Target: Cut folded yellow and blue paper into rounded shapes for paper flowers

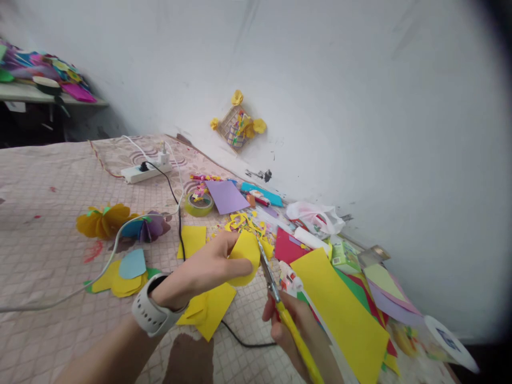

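Note:
My left hand point(212, 256), with a white watch on its wrist, pinches a rounded piece of yellow paper point(245, 253) between thumb and fingers. My right hand point(300, 325) is closed round a pair of scissors point(276, 296) with metal blades and yellow handles. The blades point up and away, against the right edge of the paper. Beyond the paper lies a heap of yellow paper scraps point(252, 221). Under my left hand rest more yellow paper pieces point(214, 306). A large yellow sheet point(340, 309) lies right of my right hand.
A white power strip point(146, 172) with trailing cords, a tape roll point(199, 204), a purple sheet point(228, 196) and paper flowers point(104, 221) lie on the table. A glue gun point(290, 277) sits near the scissors. The wall point(360, 106) bounds the table's right side.

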Demonstrator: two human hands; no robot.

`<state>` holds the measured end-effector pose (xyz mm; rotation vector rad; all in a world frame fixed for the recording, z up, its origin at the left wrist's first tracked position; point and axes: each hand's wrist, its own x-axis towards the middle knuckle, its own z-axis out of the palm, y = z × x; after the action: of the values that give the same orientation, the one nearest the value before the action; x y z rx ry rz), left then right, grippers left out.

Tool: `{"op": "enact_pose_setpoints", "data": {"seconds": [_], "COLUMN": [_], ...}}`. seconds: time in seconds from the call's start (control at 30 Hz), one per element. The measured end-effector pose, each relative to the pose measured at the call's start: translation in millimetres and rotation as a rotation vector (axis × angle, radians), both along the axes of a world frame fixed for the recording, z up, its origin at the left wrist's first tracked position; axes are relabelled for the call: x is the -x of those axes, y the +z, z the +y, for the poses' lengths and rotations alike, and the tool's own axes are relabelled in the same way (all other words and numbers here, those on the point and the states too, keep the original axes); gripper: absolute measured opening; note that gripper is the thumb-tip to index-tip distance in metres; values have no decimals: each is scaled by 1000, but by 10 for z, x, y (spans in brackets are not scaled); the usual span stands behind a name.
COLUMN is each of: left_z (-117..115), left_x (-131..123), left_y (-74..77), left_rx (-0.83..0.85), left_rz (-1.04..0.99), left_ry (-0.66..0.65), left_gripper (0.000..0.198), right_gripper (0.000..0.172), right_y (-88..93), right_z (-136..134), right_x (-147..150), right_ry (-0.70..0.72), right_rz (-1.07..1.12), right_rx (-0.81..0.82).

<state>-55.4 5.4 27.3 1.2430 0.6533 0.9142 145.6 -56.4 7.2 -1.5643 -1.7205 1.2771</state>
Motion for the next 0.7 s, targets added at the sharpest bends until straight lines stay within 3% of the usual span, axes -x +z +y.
{"op": "enact_pose_setpoints", "data": {"seconds": [0.27, 0.43, 0.6, 0.7], "left_z": [7, 3, 9, 15], "left_x": [11, 6, 41, 43], "left_y": [-4, -7, 26, 30], "left_rx": [2, -1, -54, -103], "left_rz": [19, 0, -31, 11], "left_ry": [8, 1, 65, 85], "left_gripper": [15, 15, 13, 12], "right_gripper": [63, 74, 84, 69], "right_y": [-34, -131, -173, -220], "right_z": [0, 14, 18, 49], "right_x": [0, -51, -291, -465], "right_ry": [-16, -7, 110, 42], "right_rz": [3, 50, 84, 172], "right_rx": [-11, -19, 19, -186]}}
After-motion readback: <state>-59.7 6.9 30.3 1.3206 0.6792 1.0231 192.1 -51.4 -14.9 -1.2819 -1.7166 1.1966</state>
